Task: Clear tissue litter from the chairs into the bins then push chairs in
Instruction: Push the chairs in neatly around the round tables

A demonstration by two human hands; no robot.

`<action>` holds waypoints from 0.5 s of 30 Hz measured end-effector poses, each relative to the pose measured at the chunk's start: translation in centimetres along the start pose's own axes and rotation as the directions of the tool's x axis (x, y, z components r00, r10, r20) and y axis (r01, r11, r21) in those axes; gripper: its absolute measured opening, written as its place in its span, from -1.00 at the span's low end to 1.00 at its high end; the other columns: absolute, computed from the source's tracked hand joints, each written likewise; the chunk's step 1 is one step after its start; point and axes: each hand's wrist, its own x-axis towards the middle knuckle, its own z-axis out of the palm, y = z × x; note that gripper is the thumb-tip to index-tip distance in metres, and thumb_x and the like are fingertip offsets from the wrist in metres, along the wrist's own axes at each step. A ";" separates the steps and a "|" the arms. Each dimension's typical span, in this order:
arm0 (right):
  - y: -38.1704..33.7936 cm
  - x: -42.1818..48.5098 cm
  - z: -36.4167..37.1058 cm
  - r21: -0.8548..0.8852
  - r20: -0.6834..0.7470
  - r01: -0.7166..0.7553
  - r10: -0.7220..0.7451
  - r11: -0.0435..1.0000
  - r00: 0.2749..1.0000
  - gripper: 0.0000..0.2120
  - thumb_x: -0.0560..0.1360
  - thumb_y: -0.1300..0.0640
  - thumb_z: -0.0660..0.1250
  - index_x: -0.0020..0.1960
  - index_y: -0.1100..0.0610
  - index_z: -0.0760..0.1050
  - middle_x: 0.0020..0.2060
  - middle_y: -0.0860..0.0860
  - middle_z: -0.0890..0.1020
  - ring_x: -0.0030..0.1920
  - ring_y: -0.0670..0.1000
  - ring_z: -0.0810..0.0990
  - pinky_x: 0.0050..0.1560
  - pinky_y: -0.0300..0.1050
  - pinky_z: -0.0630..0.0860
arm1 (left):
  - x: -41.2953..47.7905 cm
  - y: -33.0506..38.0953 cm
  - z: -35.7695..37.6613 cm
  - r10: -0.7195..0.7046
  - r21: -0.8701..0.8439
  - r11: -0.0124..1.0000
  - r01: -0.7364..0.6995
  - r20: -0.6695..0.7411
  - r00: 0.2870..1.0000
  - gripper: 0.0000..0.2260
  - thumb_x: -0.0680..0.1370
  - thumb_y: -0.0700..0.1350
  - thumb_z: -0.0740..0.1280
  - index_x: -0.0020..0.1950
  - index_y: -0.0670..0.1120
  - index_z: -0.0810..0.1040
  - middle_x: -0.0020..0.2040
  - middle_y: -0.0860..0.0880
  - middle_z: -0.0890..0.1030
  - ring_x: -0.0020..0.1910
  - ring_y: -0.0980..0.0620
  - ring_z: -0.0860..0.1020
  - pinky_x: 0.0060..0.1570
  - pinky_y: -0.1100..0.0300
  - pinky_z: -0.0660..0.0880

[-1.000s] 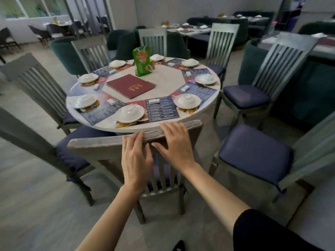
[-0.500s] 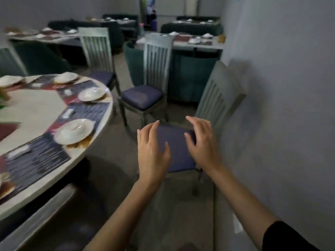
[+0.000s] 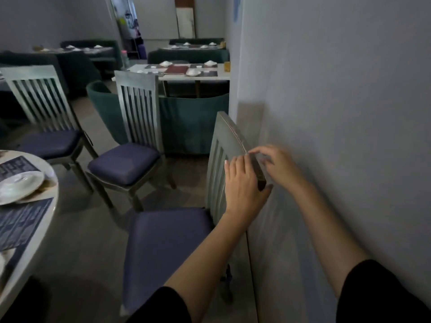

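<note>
A grey slat-backed chair (image 3: 219,145) with a purple seat cushion (image 3: 163,248) stands side-on against the wall, pulled back from the round table (image 3: 44,231). My left hand (image 3: 242,183) lies over the near end of its top rail, thumb hooked around the rail's end. My right hand (image 3: 277,164) is behind the rail, between chair and wall, fingers apart, with the fingertips touching the rail's edge. The cushion is bare. No tissue or bin is in view.
The wall (image 3: 338,113) runs close along my right. Two more purple-seated chairs (image 3: 123,164) (image 3: 46,143) stand out from the round table, which carries a white bowl (image 3: 18,186) and dark menus. A green armchair (image 3: 186,122) and a set rectangular table (image 3: 186,76) lie beyond.
I turned right, away from the chair pushed under the round table. Both hands left its back and moved through the air onto the top rail of the chair by the wall.
</note>
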 end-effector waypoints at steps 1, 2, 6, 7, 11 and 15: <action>0.5 0.2 0.5 0.038 0.030 -0.001 -0.001 0.999 1.000 -0.60 0.47 0.40 0.22 0.17 0.06 0.58 0.17 0.03 0.59 0.21 0.07 0.52 0.27 0.02 0.44 | 0.5 -0.1 0.7 -0.003 -0.008 1.000 0.003 0.011 1.000 -0.33 0.39 0.12 0.40 0.37 -0.20 0.33 0.25 -0.13 0.48 0.32 -0.13 0.37 0.47 -0.11 0.09; 0.8 0.2 1.0 0.089 0.042 -0.007 0.003 0.996 0.999 -0.59 0.47 0.41 0.21 0.19 0.06 0.58 0.21 0.03 0.57 0.25 0.04 0.50 0.32 -0.03 0.40 | 0.8 -0.3 1.2 0.000 -0.016 1.000 0.000 0.017 1.000 -0.35 0.39 0.09 0.39 0.37 -0.21 0.34 0.22 -0.13 0.50 0.30 -0.13 0.40 0.47 -0.11 0.08; 1.4 -0.1 1.8 0.254 0.029 -0.048 0.042 0.966 0.999 -0.57 0.51 0.37 0.23 0.24 -0.03 0.55 0.33 -0.03 0.49 0.35 -0.04 0.42 0.39 -0.09 0.33 | 1.8 -1.7 1.3 0.118 -0.003 0.993 -0.118 0.059 0.991 -0.36 0.36 0.10 0.31 0.33 -0.24 0.40 0.16 -0.12 0.56 0.24 -0.10 0.45 0.50 -0.08 -0.04; 1.5 -0.1 1.9 0.266 0.028 -0.054 0.049 0.962 0.998 -0.57 0.51 0.36 0.24 0.24 -0.04 0.55 0.34 -0.05 0.49 0.36 -0.05 0.41 0.39 -0.08 0.32 | 2.1 -2.0 1.0 0.151 -0.001 0.988 -0.151 0.072 0.986 -0.37 0.33 0.11 0.31 0.29 -0.24 0.43 0.13 -0.12 0.57 0.22 -0.10 0.47 0.50 -0.06 -0.07; 1.2 0.1 1.8 0.242 0.038 -0.049 0.041 0.969 0.998 -0.55 0.50 0.37 0.28 0.23 -0.09 0.55 0.33 -0.11 0.49 0.40 -0.08 0.33 0.42 -0.04 0.28 | 2.4 -2.9 -0.5 0.233 -0.021 0.972 -0.232 0.064 0.970 -0.42 0.23 0.11 0.36 0.09 -0.27 0.54 -0.08 -0.12 0.61 0.02 -0.12 0.54 0.49 -0.08 -0.01; 0.0 -0.1 2.0 0.254 0.137 -0.016 -0.020 0.967 0.990 -0.54 0.49 0.34 0.34 0.19 -0.17 0.55 0.34 -0.20 0.46 0.45 -0.15 0.22 0.45 -0.07 0.19 | 0.5 -5.0 -2.5 0.339 -0.110 0.936 -0.334 0.023 0.941 -0.42 0.18 0.11 0.43 0.01 -0.30 0.58 -0.13 -0.15 0.61 -0.02 -0.14 0.55 0.50 -0.07 -0.01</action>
